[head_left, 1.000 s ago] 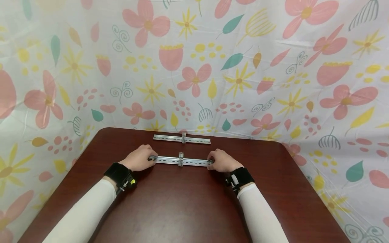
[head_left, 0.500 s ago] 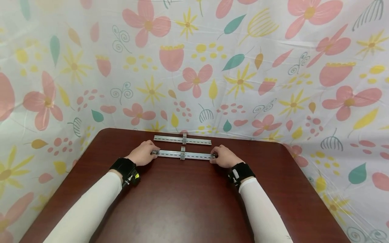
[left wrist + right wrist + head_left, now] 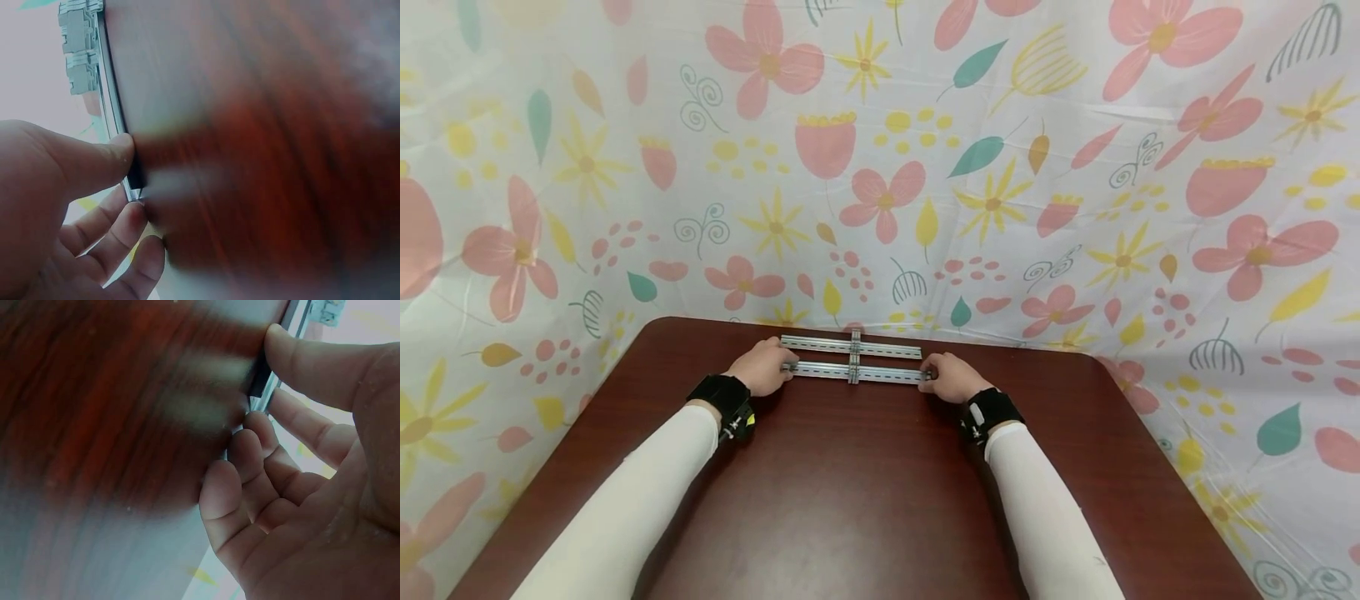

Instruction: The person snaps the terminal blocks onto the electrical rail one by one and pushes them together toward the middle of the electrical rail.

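Note:
A slotted metal DIN rail [image 3: 891, 375] lies crosswise near the far side of the table, with grey terminal blocks [image 3: 853, 369] clipped at its middle. My left hand [image 3: 762, 367] pinches its left end, and my right hand [image 3: 953, 379] pinches its right end. In the left wrist view the thumb presses on the rail [image 3: 112, 103] near its tip. The right wrist view has the thumb on the rail [image 3: 269, 384] and the other fingers curled below. Just behind lies a second DIN rail [image 3: 891, 351], roughly parallel, with its own terminal blocks [image 3: 855, 337]; no hand touches it.
The dark red-brown table [image 3: 850, 483] has rounded far corners. A flower-patterned curtain [image 3: 880, 233] hangs directly behind the far edge and along both sides. Black straps with small cameras [image 3: 722, 400] sit on both wrists.
Both hands have pushed the front rail away from the body, toward the rear rail, and slightly right. The gap between the two rails has narrowed. The rear rail stays in place.

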### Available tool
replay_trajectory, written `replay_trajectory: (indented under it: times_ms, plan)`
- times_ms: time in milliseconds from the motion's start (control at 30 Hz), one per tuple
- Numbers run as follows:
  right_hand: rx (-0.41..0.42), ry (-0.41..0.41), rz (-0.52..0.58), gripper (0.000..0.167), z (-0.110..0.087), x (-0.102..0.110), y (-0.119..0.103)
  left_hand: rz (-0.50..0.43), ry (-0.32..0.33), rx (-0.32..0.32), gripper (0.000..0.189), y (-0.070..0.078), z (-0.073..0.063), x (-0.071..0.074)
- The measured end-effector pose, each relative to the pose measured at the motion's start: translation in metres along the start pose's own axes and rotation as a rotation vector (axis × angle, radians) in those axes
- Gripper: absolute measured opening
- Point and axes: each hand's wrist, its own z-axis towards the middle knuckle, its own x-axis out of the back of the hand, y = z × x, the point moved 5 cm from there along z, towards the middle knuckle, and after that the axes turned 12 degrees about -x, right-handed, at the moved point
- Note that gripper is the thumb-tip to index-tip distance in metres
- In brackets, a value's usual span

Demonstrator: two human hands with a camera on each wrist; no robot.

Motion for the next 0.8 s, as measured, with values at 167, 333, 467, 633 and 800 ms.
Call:
replay_trajectory:
  times_ms: [167,333,467,633,800]
  plan:
    - [-0.006,-0.021,0.026,0.040,0.011,-0.001,0.009,0.011,0.002,0.013,0.038,-0.002,0.006,0.000]
    - [-0.049,-0.042,0.108,0.045,0.010,0.004,0.008,0.010,0.012,0.041,0.038,-0.006,0.009,-0.001]
    - [-0.033,-0.025,0.122,0.047,0.018,0.000,0.016,-0.009,0.028,0.057,0.037,-0.010,0.009,-0.004]
    - [-0.058,0.011,0.141,0.046,0.014,0.001,0.012,-0.029,0.034,0.070,0.037,-0.013,0.010,-0.003]
    - [-0.058,0.028,0.144,0.048,0.029,-0.007,0.027,-0.050,0.032,0.072,0.039,-0.013,0.010,-0.002]
